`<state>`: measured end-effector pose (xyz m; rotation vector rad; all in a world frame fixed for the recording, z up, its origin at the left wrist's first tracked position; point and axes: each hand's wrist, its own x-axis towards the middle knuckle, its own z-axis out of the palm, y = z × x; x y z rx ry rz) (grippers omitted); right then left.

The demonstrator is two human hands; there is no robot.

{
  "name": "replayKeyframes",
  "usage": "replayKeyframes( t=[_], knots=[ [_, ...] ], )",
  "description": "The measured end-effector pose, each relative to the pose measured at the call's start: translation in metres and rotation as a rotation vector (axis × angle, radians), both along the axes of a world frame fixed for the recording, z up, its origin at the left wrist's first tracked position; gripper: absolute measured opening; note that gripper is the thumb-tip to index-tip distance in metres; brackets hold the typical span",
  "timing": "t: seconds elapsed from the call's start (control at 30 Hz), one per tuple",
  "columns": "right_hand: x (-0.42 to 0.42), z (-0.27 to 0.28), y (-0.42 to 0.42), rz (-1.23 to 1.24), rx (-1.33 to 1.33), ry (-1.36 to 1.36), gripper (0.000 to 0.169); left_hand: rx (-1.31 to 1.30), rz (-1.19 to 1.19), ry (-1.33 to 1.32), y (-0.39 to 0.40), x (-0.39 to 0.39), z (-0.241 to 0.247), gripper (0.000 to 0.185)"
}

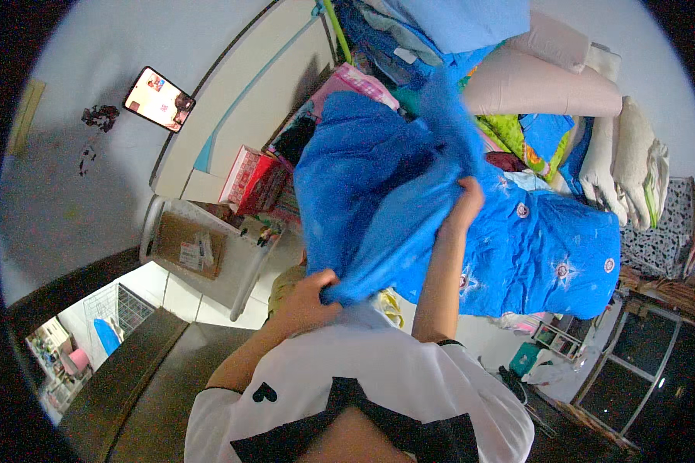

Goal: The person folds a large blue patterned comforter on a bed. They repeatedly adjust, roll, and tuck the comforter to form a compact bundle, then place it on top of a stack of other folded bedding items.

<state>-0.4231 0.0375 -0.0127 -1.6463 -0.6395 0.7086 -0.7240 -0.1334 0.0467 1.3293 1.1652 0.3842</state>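
A large blue cloth [376, 191] hangs bunched in front of me, stretched between both hands. My left hand [318, 298], low and close to my chest, grips its near edge. Farther out and to the right, my right hand [468, 199] grasps another part of the cloth, its fingers partly hidden in the folds. Under and beside my right arm lies a blue patterned fabric [550, 254] with star and round motifs; whether it is one piece with the held cloth I cannot tell.
Beige cushions [544, 81] and folded textiles are heaped at the far right. A clear plastic bin [249, 283] holding a cardboard piece stands left, near a red box [255, 179]. A lit phone [159, 99] is at upper left; a dark brown panel [191, 370] lies lower left.
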Motion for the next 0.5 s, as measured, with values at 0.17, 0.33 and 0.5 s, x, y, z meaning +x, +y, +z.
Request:
replayKeyframes(
  t=[0.17, 0.33, 0.5],
  knots=[
    [-0.107, 0.009, 0.043, 0.221, -0.118, -0.241, 0.030, -0.155, 0.119, -0.010, -0.022, -0.016, -0.018, 0.050],
    [-0.194, -0.154, 0.070, 0.788, -0.470, -0.704, 0.035, -0.110, 0.277, 0.181, -0.042, -0.017, -0.079, 0.051],
    [-0.243, -0.177, 0.079, 0.732, -0.628, -0.899, 0.090, -0.187, 0.246, 0.177, -0.014, -0.010, -0.047, 0.044]
  ],
)
